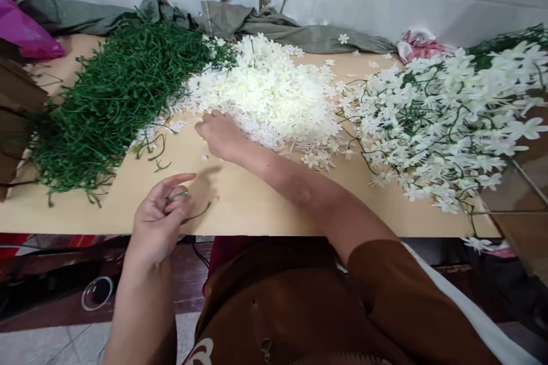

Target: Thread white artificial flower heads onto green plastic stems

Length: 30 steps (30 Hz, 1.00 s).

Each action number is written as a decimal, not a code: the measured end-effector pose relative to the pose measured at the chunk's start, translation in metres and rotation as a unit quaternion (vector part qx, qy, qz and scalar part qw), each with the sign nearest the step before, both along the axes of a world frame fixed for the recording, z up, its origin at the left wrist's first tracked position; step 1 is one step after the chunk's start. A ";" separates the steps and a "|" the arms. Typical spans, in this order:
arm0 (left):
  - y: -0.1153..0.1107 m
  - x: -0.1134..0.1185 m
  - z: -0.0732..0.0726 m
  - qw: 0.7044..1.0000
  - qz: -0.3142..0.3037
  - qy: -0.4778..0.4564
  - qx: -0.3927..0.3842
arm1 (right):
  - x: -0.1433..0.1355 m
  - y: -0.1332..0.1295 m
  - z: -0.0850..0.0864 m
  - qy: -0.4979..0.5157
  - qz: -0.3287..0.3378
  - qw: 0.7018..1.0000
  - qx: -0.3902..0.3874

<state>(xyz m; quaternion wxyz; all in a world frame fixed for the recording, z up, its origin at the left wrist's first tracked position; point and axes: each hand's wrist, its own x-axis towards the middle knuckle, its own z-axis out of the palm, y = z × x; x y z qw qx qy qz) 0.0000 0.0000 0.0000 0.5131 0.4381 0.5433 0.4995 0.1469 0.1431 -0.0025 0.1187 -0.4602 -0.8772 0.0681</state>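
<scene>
My left hand (165, 211) is over the front part of the table, closed on a thin green plastic stem (199, 215) pinched between thumb and fingers; its index finger points out to the right. Across the table, my right hand (219, 132) reaches to the near left edge of a heap of white artificial blossoms (278, 91). Its fingers curl downward, and their tips and whatever they pinch are hidden. To the left lies a big tangled pile of green plastic stems (124, 91), with a few loose stems (158, 154) in front of it.
On the right, white flowers fixed on green stems (432, 120) are piled up to the table edge. Grey-green cloth (308, 37) runs along the tiled wall. A pink bag (28, 28) is at the far left, a pink-white cloth (422, 45) at the back right.
</scene>
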 end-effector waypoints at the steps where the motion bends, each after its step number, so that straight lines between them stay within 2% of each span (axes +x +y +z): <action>1: 0.003 0.001 0.000 1.000 0.025 -0.011 -0.006 | 0.011 -0.002 0.003 0.018 -0.002 1.000 -0.008; 3: 0.012 0.008 0.001 0.999 0.045 -0.019 -0.016 | 0.036 -0.008 0.010 0.072 -0.004 0.997 -0.027; 5: 0.022 0.021 0.004 1.000 0.022 0.013 -0.015 | 0.063 -0.015 0.017 0.132 -0.006 0.990 -0.044; 8: 0.042 0.044 0.009 0.987 -0.041 0.155 0.003 | 0.103 -0.028 0.021 0.175 -0.045 0.982 -0.051; 10: 0.058 0.053 0.012 0.966 -0.041 0.256 0.022 | 0.128 -0.039 0.020 0.180 -0.077 0.980 -0.032; 14: 0.091 0.051 0.013 0.890 -0.017 0.455 0.028 | 0.164 -0.061 0.009 0.145 -0.132 0.980 -0.027; 19: 0.118 0.046 0.007 0.891 -0.023 0.452 0.025 | 0.175 -0.073 -0.006 0.055 -0.138 0.986 -0.073; 23: 0.123 0.045 0.001 0.921 0.004 0.388 0.029 | 0.171 -0.069 -0.008 0.062 -0.139 0.986 -0.070; 26: 0.120 0.042 0.007 0.953 -0.012 0.297 0.051 | 0.173 -0.065 -0.005 0.120 -0.154 0.979 -0.054; 30: 0.115 0.053 0.026 0.985 -0.012 0.171 0.024 | 0.173 -0.063 0.002 0.272 -0.146 0.947 -0.086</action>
